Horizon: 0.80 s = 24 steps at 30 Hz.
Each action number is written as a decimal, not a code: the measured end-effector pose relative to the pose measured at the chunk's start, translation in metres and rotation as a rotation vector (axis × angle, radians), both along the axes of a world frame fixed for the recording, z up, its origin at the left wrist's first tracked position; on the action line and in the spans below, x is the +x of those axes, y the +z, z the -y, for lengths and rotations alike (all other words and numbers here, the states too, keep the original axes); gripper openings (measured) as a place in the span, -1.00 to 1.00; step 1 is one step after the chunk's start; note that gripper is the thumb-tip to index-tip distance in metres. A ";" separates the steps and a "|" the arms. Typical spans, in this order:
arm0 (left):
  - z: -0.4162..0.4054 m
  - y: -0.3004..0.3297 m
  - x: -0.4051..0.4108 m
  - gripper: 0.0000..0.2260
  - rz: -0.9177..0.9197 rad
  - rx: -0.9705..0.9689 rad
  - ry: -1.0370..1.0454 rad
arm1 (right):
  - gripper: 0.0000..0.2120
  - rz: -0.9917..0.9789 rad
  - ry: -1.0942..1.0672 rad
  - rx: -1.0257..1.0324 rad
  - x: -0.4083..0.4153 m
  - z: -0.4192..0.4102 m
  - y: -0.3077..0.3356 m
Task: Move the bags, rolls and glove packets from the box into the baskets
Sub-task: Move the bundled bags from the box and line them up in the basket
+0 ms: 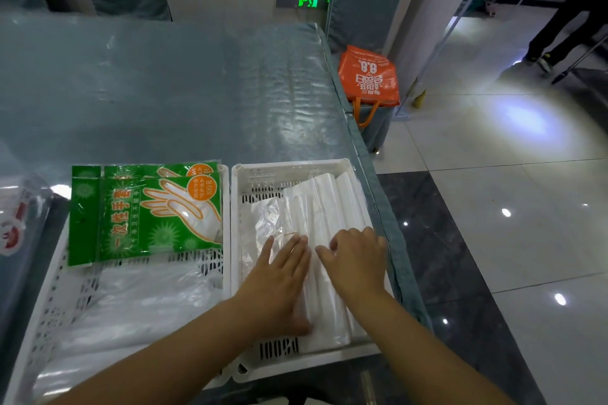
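Observation:
Two white slotted baskets stand side by side on the table. In the right basket (pixel 289 169) lie several white plastic bag rolls (pixel 325 207) and a clear crumpled bag (pixel 263 217). My left hand (pixel 279 276) lies flat with straight fingers on the clear bag and the rolls. My right hand (pixel 357 260) rests palm down on the rolls beside it, fingers slightly bent. The left basket (pixel 56 286) holds green glove packets (pixel 144 210) at its far end and clear plastic bags (pixel 131 306) nearer to me. The box is not in view.
The table (pixel 164 92) has a blue cloth under clear plastic sheeting; its right edge runs just beside the right basket. An orange shopping bag (pixel 368 79) sits on a chair beyond the table. A person's legs (pixel 566 23) stand far right on the tiled floor. A red-printed bag (pixel 16 223) lies far left.

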State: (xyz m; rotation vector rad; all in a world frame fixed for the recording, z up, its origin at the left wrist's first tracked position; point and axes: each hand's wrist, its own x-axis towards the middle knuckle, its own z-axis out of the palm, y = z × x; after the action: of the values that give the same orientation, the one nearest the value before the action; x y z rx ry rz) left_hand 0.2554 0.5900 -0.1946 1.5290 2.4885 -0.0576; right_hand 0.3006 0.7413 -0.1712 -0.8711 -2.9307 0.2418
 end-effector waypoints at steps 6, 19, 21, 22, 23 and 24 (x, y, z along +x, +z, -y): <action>-0.005 -0.006 0.006 -0.05 0.002 0.001 0.006 | -0.84 -0.005 -0.014 -0.089 -0.013 0.008 -0.005; -0.006 -0.012 0.010 0.04 0.022 0.003 -0.035 | -0.82 -0.148 -0.092 0.038 0.001 -0.015 -0.003; -0.005 -0.013 0.008 0.05 0.036 -0.004 -0.045 | -0.77 0.009 -0.089 0.077 0.002 -0.022 -0.003; -0.005 -0.014 0.008 0.05 0.041 -0.006 -0.052 | -0.74 0.058 -0.086 0.081 0.001 -0.023 -0.004; -0.005 -0.015 0.008 0.04 0.041 -0.007 -0.060 | -0.72 0.078 -0.086 0.071 0.000 -0.022 -0.005; -0.005 -0.016 0.007 0.04 0.038 -0.009 -0.066 | -0.72 0.078 -0.092 0.051 -0.002 -0.022 -0.005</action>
State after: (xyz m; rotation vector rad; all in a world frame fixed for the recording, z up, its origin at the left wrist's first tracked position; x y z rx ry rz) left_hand 0.2627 0.5954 -0.2105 1.5935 2.4049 -0.0501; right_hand 0.2984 0.7630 -0.1762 -1.0269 -2.9435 0.1289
